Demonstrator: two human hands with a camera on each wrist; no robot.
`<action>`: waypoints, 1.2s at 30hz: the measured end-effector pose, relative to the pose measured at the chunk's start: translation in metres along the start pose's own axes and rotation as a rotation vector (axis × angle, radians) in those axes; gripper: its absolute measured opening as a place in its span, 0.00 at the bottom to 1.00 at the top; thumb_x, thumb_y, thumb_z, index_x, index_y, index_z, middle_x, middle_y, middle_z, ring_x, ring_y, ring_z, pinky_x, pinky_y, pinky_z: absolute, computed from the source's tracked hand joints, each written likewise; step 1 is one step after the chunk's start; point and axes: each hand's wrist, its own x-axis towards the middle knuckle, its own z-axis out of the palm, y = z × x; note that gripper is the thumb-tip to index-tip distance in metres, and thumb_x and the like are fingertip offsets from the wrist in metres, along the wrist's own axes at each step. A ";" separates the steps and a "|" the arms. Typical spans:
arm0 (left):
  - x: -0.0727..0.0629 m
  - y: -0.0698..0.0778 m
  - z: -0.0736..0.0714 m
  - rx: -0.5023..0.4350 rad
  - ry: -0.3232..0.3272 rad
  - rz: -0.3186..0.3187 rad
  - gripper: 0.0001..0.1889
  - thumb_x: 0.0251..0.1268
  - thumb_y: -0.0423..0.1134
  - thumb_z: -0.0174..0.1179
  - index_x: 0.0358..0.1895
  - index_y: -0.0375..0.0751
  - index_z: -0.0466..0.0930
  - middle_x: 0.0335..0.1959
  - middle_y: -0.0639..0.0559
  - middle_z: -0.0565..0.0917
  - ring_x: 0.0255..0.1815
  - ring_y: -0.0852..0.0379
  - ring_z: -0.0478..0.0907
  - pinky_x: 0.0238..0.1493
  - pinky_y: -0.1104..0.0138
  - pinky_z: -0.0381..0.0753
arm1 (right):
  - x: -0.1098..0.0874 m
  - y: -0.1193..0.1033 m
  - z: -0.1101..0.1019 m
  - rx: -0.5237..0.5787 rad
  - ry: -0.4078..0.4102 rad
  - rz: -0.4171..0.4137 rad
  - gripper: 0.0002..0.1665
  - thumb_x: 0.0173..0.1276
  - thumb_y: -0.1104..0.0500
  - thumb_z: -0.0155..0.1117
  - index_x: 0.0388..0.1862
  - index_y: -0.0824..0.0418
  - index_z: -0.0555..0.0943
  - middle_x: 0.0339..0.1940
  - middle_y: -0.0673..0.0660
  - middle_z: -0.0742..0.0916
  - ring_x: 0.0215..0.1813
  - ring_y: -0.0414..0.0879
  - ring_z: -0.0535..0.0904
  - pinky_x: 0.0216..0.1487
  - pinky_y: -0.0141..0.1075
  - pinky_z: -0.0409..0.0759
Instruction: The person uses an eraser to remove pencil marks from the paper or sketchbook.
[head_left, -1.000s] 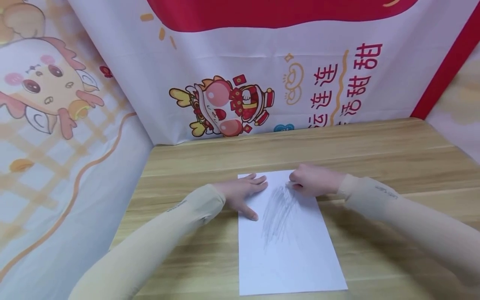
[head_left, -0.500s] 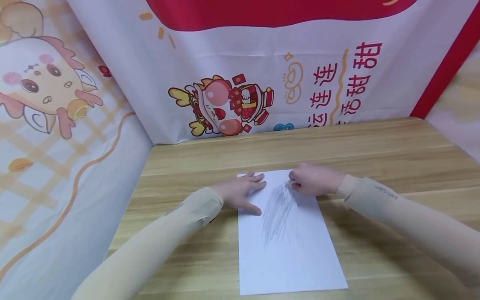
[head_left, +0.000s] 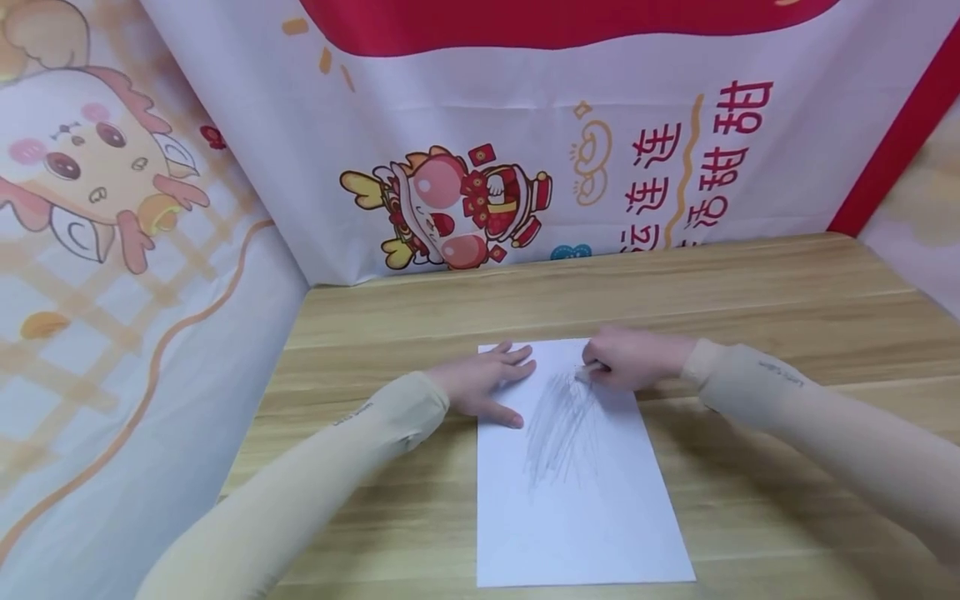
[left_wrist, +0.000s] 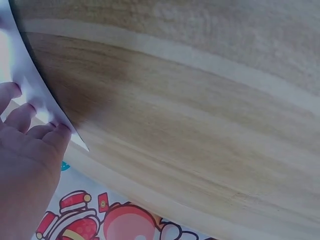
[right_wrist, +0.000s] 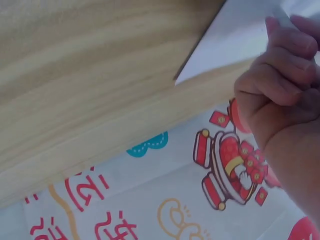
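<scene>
A white sheet of paper [head_left: 577,533] lies on the wooden table, with a fan of grey pencil-like strokes [head_left: 557,433] over its upper middle. Spread over the sheet's upper left edge is my left hand [head_left: 480,385], fingers straight, thumb apart; the left wrist view shows the fingertips [left_wrist: 62,129] on the paper near a corner. At the upper right of the sheet my right hand [head_left: 633,358] pinches a small pale stick [head_left: 589,367], its tip at the top of the strokes. In the right wrist view the stick [right_wrist: 283,18] is mostly covered by the curled fingers; its exact kind is unclear.
The wooden table [head_left: 787,317] extends on both sides of the paper. Behind it hangs a white cloth [head_left: 480,92] printed with a cartoon figure and red characters. Another printed cloth [head_left: 225,350] hangs along the left side.
The left thumb has moved up towards the fingers since the earliest frame. My right hand stays near the top of the strokes, shifting slightly, and more of the pale stick shows now.
</scene>
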 end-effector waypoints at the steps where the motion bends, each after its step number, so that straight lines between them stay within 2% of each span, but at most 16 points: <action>1: 0.000 0.000 0.000 0.001 0.004 0.003 0.48 0.59 0.66 0.62 0.78 0.50 0.54 0.80 0.55 0.45 0.79 0.47 0.33 0.74 0.56 0.42 | 0.000 0.000 -0.001 0.002 0.002 0.006 0.11 0.67 0.65 0.64 0.24 0.56 0.79 0.16 0.46 0.73 0.19 0.38 0.68 0.21 0.32 0.70; 4: -0.001 -0.001 0.001 0.013 0.010 0.008 0.48 0.59 0.66 0.62 0.78 0.49 0.54 0.80 0.54 0.46 0.79 0.46 0.34 0.74 0.56 0.42 | 0.006 -0.001 0.000 -0.030 0.048 0.004 0.10 0.68 0.64 0.64 0.26 0.56 0.79 0.17 0.46 0.75 0.20 0.38 0.69 0.22 0.32 0.72; 8: -0.003 0.000 0.000 0.022 0.004 0.008 0.48 0.59 0.66 0.62 0.78 0.49 0.54 0.80 0.53 0.46 0.79 0.46 0.34 0.74 0.54 0.43 | 0.017 -0.006 0.004 -0.094 0.099 -0.036 0.04 0.69 0.61 0.65 0.36 0.60 0.85 0.22 0.46 0.81 0.23 0.36 0.75 0.29 0.31 0.79; 11: -0.004 0.002 -0.001 0.016 0.004 0.008 0.48 0.60 0.65 0.62 0.78 0.49 0.54 0.80 0.53 0.46 0.79 0.45 0.34 0.74 0.54 0.43 | 0.014 -0.006 0.004 -0.104 0.066 -0.037 0.04 0.68 0.62 0.67 0.38 0.61 0.86 0.23 0.46 0.82 0.24 0.36 0.76 0.30 0.31 0.79; 17: -0.003 0.002 0.000 0.017 0.012 0.012 0.48 0.59 0.65 0.63 0.78 0.49 0.54 0.80 0.53 0.46 0.79 0.46 0.34 0.74 0.54 0.43 | -0.001 -0.006 -0.004 -0.059 -0.055 0.044 0.03 0.68 0.64 0.65 0.33 0.58 0.84 0.18 0.45 0.77 0.21 0.39 0.71 0.24 0.32 0.74; 20: -0.003 0.001 0.001 0.026 0.015 0.021 0.48 0.60 0.65 0.63 0.78 0.48 0.54 0.80 0.53 0.45 0.79 0.45 0.34 0.74 0.53 0.44 | 0.004 -0.008 -0.003 -0.078 -0.026 0.052 0.03 0.69 0.62 0.65 0.34 0.57 0.83 0.20 0.46 0.78 0.22 0.39 0.72 0.25 0.32 0.75; 24: -0.003 -0.001 0.002 0.035 0.016 0.032 0.48 0.60 0.65 0.62 0.78 0.48 0.53 0.80 0.53 0.45 0.79 0.45 0.34 0.74 0.54 0.43 | 0.014 -0.011 0.002 -0.150 0.052 -0.004 0.03 0.69 0.62 0.65 0.36 0.60 0.84 0.22 0.47 0.81 0.22 0.38 0.74 0.26 0.32 0.77; 27: -0.002 -0.003 0.002 0.036 0.022 0.042 0.48 0.60 0.65 0.62 0.78 0.48 0.53 0.80 0.52 0.45 0.79 0.44 0.34 0.74 0.54 0.43 | 0.011 -0.013 0.002 -0.167 0.037 -0.018 0.03 0.68 0.63 0.65 0.36 0.62 0.85 0.22 0.48 0.82 0.22 0.38 0.74 0.26 0.32 0.77; 32: -0.001 -0.001 0.001 0.033 0.022 0.033 0.48 0.59 0.66 0.62 0.78 0.48 0.54 0.80 0.52 0.45 0.79 0.45 0.34 0.74 0.54 0.43 | -0.002 -0.013 -0.006 -0.103 -0.070 0.049 0.04 0.67 0.64 0.66 0.38 0.60 0.86 0.23 0.46 0.81 0.23 0.39 0.74 0.26 0.32 0.76; 36: -0.004 0.000 0.000 0.030 0.024 0.039 0.48 0.60 0.65 0.62 0.78 0.46 0.54 0.80 0.51 0.45 0.78 0.44 0.35 0.74 0.54 0.43 | 0.004 -0.011 -0.004 -0.114 -0.002 0.028 0.02 0.68 0.63 0.65 0.35 0.59 0.84 0.22 0.46 0.79 0.22 0.39 0.73 0.25 0.33 0.76</action>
